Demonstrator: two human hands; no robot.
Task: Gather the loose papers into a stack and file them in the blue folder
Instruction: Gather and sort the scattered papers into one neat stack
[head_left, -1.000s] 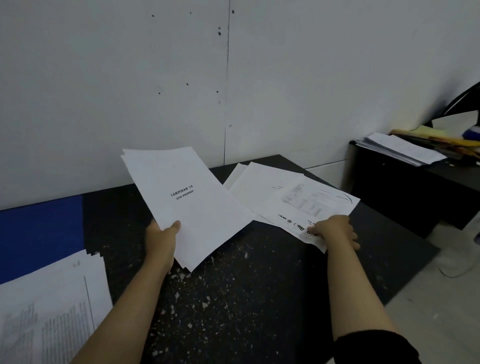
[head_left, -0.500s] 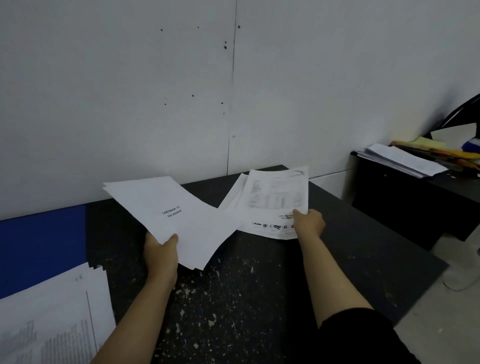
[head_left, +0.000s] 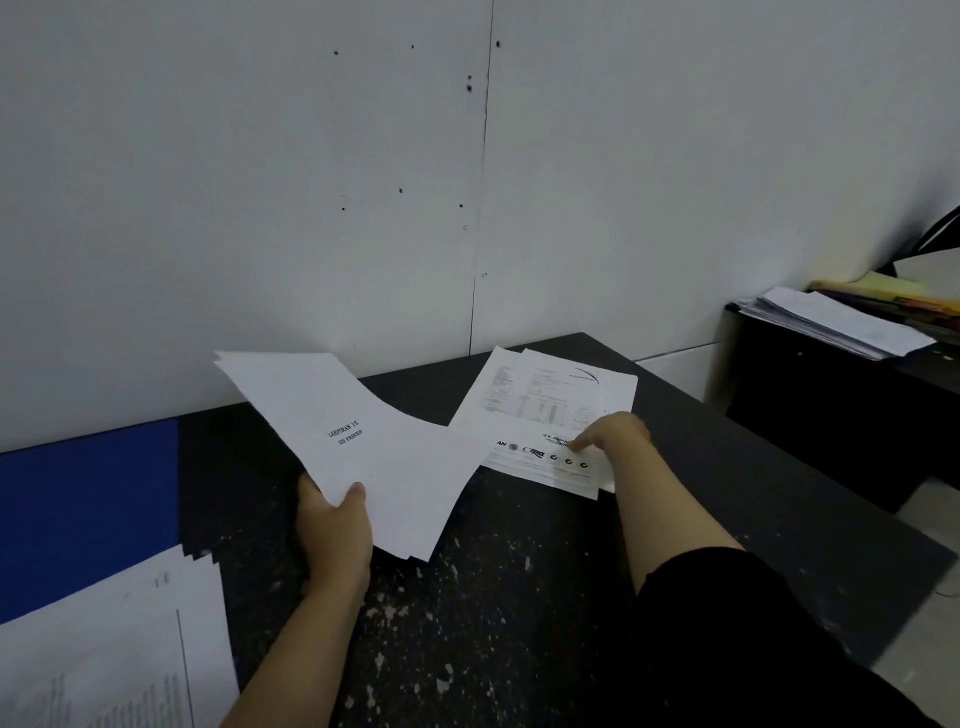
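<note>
My left hand grips a stack of white papers by its near edge and holds it tilted above the black table; the top sheet bears a short printed title. My right hand is closed on the right edge of a few printed sheets with tables and logos, index finger on top; they overlap, low over the table's far side. The held stack's right corner overlaps their left edge. The blue folder lies flat at the left, with another pile of printed papers over its near part.
A white wall stands right behind the table. At the right, a separate dark desk carries more papers and yellow folders. The table's right edge drops to a pale floor. White flecks dot the tabletop.
My right hand has drawn the printed sheets to the left, up to the stack in my left hand. The left-hand stack has tilted lower and flatter.
</note>
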